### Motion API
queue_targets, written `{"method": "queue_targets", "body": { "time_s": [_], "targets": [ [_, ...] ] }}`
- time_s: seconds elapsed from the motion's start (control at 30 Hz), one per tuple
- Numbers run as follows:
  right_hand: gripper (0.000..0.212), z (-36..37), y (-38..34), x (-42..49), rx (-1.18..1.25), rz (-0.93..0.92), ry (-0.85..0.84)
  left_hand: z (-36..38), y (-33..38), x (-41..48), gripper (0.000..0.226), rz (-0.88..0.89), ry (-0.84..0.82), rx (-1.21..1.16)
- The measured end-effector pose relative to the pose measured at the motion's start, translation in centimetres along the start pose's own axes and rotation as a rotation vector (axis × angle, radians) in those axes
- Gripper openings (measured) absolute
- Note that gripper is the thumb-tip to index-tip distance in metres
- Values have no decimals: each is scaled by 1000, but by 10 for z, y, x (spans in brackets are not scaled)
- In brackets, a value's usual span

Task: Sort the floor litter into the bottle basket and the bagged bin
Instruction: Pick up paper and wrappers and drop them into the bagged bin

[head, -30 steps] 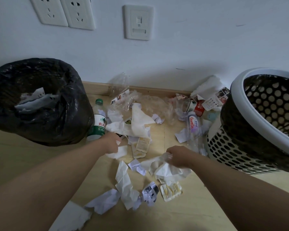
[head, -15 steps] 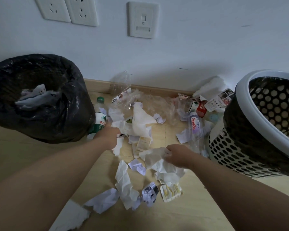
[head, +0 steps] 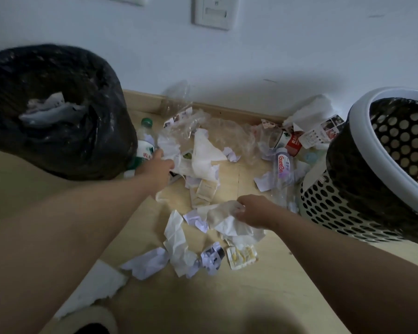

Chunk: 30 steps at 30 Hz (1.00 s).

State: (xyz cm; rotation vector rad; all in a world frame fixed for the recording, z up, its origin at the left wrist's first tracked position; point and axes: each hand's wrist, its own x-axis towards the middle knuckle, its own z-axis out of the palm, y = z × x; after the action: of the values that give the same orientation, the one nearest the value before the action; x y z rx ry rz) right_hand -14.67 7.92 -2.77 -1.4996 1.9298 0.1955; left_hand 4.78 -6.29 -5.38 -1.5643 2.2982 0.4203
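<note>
Crumpled paper and plastic litter cover the wooden floor between two containers. My left hand (head: pixel 155 167) reaches into a pile of white paper (head: pixel 203 157) beside a green-capped bottle (head: pixel 144 145); its fingers are buried in the paper. My right hand (head: pixel 253 210) grips a crumpled white tissue (head: pixel 227 220) just above the floor. The black bagged bin (head: pixel 58 112) stands at the left with paper inside. At the right sits the perforated white basket (head: pixel 362 189). A clear bottle with a purple label (head: pixel 284 167) lies next to the basket.
Clear plastic wrap (head: pixel 227 136) and a red-labelled bottle (head: pixel 291 142) lie near the skirting board. More paper scraps (head: pixel 179 249) and a yellowed packet (head: pixel 240 256) lie near me. A torn white sheet (head: pixel 94 292) is at bottom left. The wall is close behind.
My left hand has moved forward from a scrap on the floor into the paper pile by the green-capped bottle. My right hand has lifted the tissue slightly.
</note>
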Motion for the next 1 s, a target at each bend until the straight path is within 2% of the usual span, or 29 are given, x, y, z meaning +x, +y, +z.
{"method": "queue_targets", "body": {
  "time_s": [0.13,0.2,0.3,0.47,0.53,0.6,0.67,0.8,0.93,1.0],
  "targets": [
    [35,6,1,-2,-20,-8,-18,6,5,8,39,108,-233,231],
    [35,9,3,-3,-28,2,-43,11,7,8,42,102,-246,243],
    [35,8,5,-3,-16,23,-59,8,7,4,38,68,-96,129],
    [24,-8,-1,0,99,57,57,-21,15,-17,11,84,238,-212],
    [32,-15,-4,3,158,80,119,-35,18,-27,22,88,281,-308],
    [30,-26,-13,4,248,78,173,-51,22,-36,30,97,277,-400],
    [19,-42,-26,0,401,68,252,-69,25,-43,31,95,276,-574],
    [29,-62,-47,-6,814,86,393,-98,32,-49,27,73,190,-1051],
    [22,-67,-61,-6,1201,79,387,-105,39,-47,27,-82,65,-1624],
    [18,-70,-67,-6,1301,37,352,-105,43,-48,27,-141,9,-1794]
  ]
}}
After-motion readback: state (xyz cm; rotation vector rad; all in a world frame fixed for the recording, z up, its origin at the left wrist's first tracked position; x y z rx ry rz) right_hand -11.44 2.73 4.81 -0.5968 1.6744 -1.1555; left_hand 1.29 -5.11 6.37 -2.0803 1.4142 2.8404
